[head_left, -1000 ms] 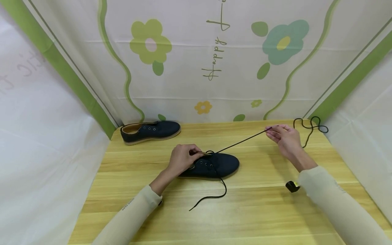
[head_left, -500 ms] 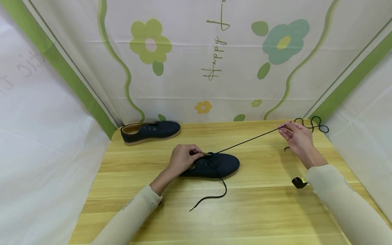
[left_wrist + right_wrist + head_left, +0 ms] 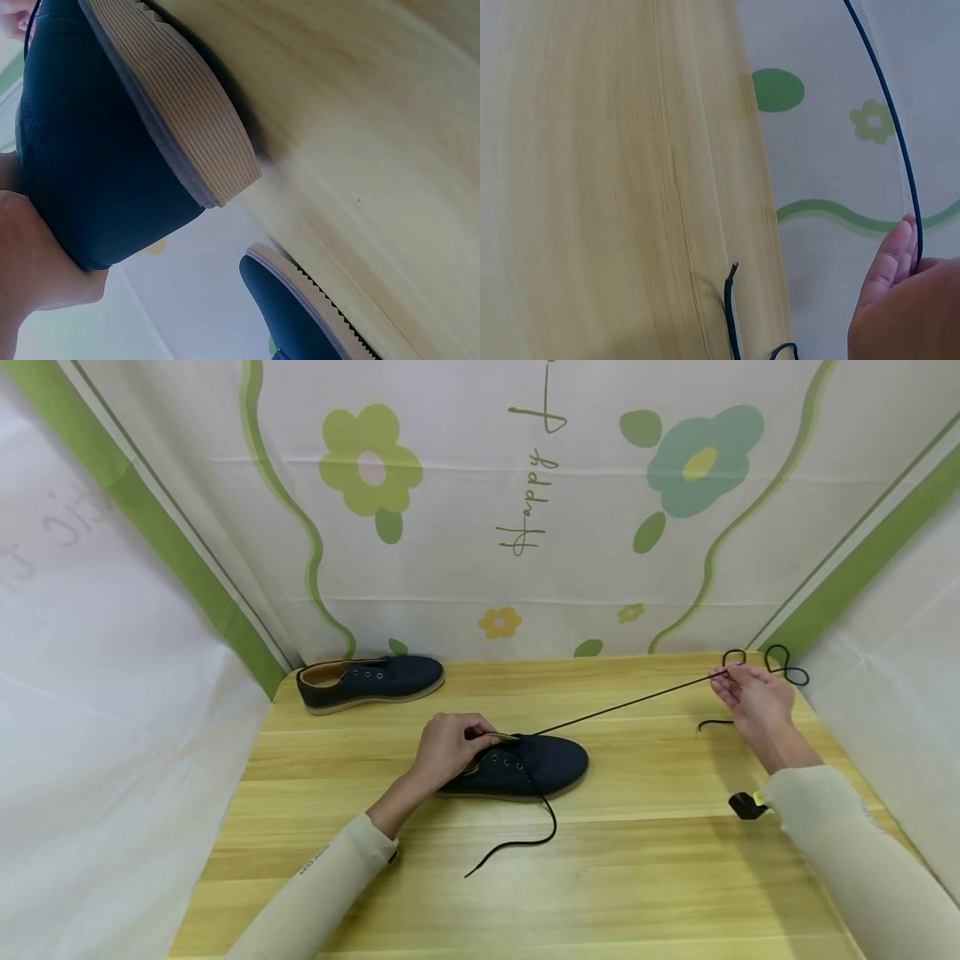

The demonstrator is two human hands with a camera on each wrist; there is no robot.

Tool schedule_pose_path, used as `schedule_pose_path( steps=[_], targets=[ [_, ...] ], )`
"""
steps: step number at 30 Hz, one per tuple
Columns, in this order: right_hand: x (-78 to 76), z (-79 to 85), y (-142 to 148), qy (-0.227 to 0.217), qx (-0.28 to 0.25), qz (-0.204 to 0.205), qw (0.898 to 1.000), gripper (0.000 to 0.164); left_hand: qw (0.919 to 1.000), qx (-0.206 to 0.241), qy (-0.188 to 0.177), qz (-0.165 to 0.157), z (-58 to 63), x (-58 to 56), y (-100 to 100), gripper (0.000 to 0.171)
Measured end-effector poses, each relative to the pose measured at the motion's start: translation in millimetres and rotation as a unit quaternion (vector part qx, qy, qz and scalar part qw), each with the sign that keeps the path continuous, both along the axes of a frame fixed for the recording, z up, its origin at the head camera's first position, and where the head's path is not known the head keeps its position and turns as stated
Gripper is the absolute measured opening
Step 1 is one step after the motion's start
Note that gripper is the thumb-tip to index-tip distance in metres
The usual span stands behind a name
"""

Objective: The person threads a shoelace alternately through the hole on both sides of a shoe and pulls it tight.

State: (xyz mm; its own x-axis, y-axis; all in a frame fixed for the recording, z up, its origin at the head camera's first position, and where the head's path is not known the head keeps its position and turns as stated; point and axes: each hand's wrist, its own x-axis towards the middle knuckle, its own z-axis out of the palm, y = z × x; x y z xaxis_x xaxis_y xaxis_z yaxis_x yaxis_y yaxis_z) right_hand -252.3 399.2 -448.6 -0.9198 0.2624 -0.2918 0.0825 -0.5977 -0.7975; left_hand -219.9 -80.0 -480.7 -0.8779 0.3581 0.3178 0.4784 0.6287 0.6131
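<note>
A dark navy shoe (image 3: 551, 764) with a tan sole lies in the middle of the table, toe to the right. My left hand (image 3: 446, 750) pinches its tongue (image 3: 502, 737) at the opening. From the front eyelets a black shoelace (image 3: 630, 702) runs taut up to my right hand (image 3: 763, 706), which pinches it between thumb and fingers. The lace's other end (image 3: 513, 842) trails loose over the near side of the shoe onto the table. In the left wrist view the shoe's heel (image 3: 112, 150) fills much of the frame, and the left fingertips are hidden.
A second navy shoe (image 3: 371, 681), its eyelets unlaced, stands at the back left. Another black lace (image 3: 787, 672) lies looped at the back right corner, partly behind the right hand. Printed curtains (image 3: 450, 568) enclose the wooden table (image 3: 637, 885).
My right hand has moved to the right, drawing the shoelace farther out. A small loop of lace at the shoe's tongue has pulled flat. The left hand stays in place.
</note>
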Motion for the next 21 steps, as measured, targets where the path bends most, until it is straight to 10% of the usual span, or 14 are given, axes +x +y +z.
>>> schedule_pose_path(
  steps=[21],
  targets=[
    [2.2, 3.5, 20, -0.014, 0.019, -0.098, 0.995, 0.016, 1.0, -0.007, 0.0, -0.007, 1.4, 0.9, -2, 0.007]
  ],
)
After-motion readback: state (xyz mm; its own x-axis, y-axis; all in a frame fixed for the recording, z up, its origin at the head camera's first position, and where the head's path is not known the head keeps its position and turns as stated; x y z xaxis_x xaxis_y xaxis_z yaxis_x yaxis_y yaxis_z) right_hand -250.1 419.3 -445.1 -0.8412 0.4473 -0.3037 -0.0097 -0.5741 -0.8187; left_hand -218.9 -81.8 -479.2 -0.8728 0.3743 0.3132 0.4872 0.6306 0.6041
